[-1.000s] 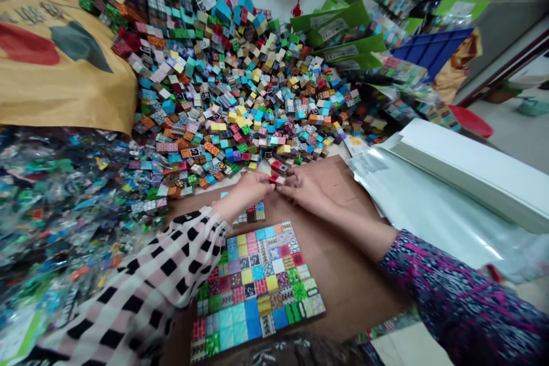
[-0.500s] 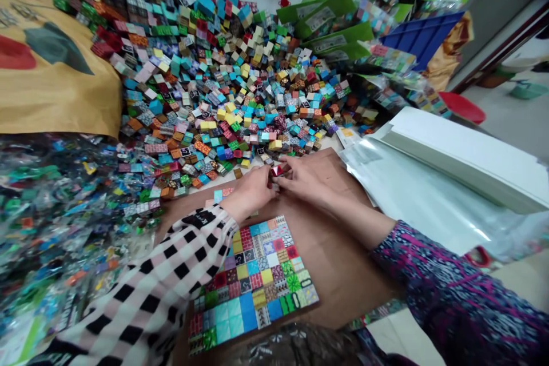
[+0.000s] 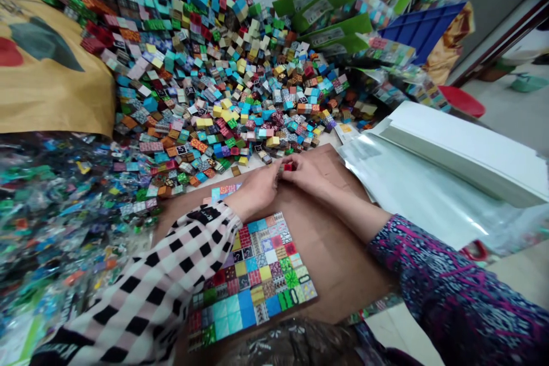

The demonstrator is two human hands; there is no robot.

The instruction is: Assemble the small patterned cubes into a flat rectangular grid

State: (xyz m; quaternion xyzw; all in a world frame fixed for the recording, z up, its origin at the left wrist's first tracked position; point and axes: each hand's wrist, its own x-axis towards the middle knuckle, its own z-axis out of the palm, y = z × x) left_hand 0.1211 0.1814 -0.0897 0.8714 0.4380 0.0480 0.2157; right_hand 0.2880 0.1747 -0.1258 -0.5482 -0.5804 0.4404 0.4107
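Right hand (image 3: pixel 305 175) pinches a red block (image 3: pixel 288 167) beyond the tiled mosaic (image 3: pixel 257 274), left hand (image 3: pixel 260 187) alongside, its grip hidden; probably light and stiff, the block suits opposite-face pinching.

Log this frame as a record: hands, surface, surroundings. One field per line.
Right hand: at a small red block
Left hand: beside the same block, fingertips hidden
Surface: brown cardboard
On surface: grid of patterned squares, partly behind left sleeve
Beyond: heap of patterned blocks
Left: yellow bag
Right: clear plastic
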